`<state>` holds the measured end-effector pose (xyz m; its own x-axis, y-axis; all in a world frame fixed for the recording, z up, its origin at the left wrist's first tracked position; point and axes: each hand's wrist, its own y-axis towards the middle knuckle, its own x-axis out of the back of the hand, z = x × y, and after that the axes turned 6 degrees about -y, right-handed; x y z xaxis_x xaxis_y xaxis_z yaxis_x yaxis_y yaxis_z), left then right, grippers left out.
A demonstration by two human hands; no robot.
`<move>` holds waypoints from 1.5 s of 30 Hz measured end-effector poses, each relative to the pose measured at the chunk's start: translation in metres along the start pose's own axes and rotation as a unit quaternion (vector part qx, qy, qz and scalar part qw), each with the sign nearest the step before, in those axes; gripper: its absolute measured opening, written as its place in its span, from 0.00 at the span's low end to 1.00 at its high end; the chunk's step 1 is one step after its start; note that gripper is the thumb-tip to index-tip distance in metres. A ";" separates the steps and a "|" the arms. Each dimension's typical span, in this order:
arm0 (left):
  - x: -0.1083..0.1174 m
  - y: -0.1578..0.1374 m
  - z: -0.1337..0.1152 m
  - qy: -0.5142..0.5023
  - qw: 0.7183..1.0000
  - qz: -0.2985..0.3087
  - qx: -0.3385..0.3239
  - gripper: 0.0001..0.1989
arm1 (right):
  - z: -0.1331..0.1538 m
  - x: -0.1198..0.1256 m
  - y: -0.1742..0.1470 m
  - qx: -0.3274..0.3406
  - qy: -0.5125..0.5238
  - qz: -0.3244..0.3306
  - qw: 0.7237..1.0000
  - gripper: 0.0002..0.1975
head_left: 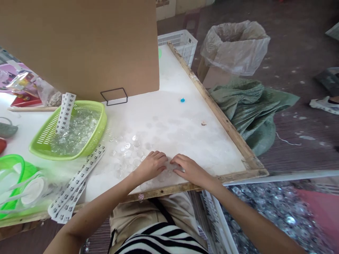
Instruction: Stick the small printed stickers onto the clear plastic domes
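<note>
Close together near the table's front edge, both of my hands have bent fingers around small see-through pieces. My left hand [153,165] has its thumb and fingers curled on a clear plastic piece, hard to make out against the white top. Facing it, my right hand [190,170] pinches at a clear plastic piece with thumb and fingertips. Loose clear plastic discs [127,153] lie scattered left of my left hand. A green basket [103,121] at the left holds many clear pieces and a printed strip. Several printed sticker strips [79,178] lie in front of it.
A large cardboard sheet [92,42] stands at the back beside a black wire frame [114,96]. A small blue piece [182,100] lies on the table [169,106]. Wooden rails [212,102] edge it. Below right is a crate of clear pieces [265,208]; beyond, a lined bin [235,49].
</note>
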<state>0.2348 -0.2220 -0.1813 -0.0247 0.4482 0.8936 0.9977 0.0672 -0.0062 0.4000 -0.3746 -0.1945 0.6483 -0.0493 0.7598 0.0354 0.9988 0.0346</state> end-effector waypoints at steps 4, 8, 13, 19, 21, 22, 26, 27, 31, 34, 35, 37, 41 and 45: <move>0.003 -0.011 0.001 0.002 1.000 -0.004 0.021 0.07 | 0.000 0.000 -0.007 -0.017 0.043 -0.014 0.999 0.11; 0.008 -0.013 -0.003 0.008 0.999 0.000 0.039 0.08 | -0.006 0.003 0.007 -0.035 0.050 -0.066 0.996 0.12; 0.007 -0.011 -0.011 0.031 0.998 0.002 0.059 0.16 | -0.013 0.001 0.027 -0.017 -0.051 -0.070 0.996 0.14; 0.008 -0.014 -0.015 0.032 0.995 0.015 0.093 0.16 | 0.001 -0.001 0.005 0.018 -0.093 -0.034 0.995 0.12; 0.009 -0.015 -0.015 0.026 0.995 0.011 0.091 0.17 | 0.006 -0.003 -0.002 0.027 -0.102 -0.006 0.994 0.12; 0.009 -0.015 -0.015 0.021 0.996 0.005 0.090 0.17 | 0.007 -0.005 -0.004 0.025 -0.105 0.002 0.994 0.11; 0.007 -0.016 -0.015 -0.019 0.994 -0.046 0.094 0.15 | 0.007 -0.009 -0.007 -0.007 -0.046 -0.024 0.999 0.13; 0.006 -0.017 -0.016 -0.038 0.993 -0.063 0.095 0.15 | 0.007 -0.010 -0.007 -0.020 -0.007 -0.041 0.999 0.14; 0.004 -0.015 -0.024 -0.149 0.978 -0.124 0.072 0.16 | 0.013 -0.007 -0.006 -0.085 0.190 -0.106 0.972 0.15; 0.003 -0.012 -0.032 -0.199 0.968 -0.144 0.046 0.17 | 0.020 -0.005 -0.005 -0.115 0.308 -0.121 0.937 0.14; 0.003 -0.011 -0.033 -0.207 0.966 -0.149 0.041 0.16 | 0.021 -0.006 -0.004 -0.121 0.339 -0.119 0.925 0.15; 0.000 -0.009 -0.034 -0.224 0.961 -0.159 0.038 0.14 | 0.022 -0.007 -0.003 -0.130 0.384 -0.106 0.908 0.16; -0.006 -0.007 -0.027 -0.232 0.958 -0.159 0.054 0.09 | 0.018 -0.012 -0.003 -0.144 0.380 -0.107 0.907 0.14; -0.011 -0.003 -0.021 -0.184 0.972 -0.123 0.076 0.05 | 0.011 -0.015 -0.004 -0.157 0.253 -0.115 0.948 0.09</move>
<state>0.2332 -0.2454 -0.1816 -0.3110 0.6886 0.6551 0.9383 0.3322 0.0963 0.3818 -0.3779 -0.1983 0.8750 -0.3401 0.3445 0.3925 0.9150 -0.0935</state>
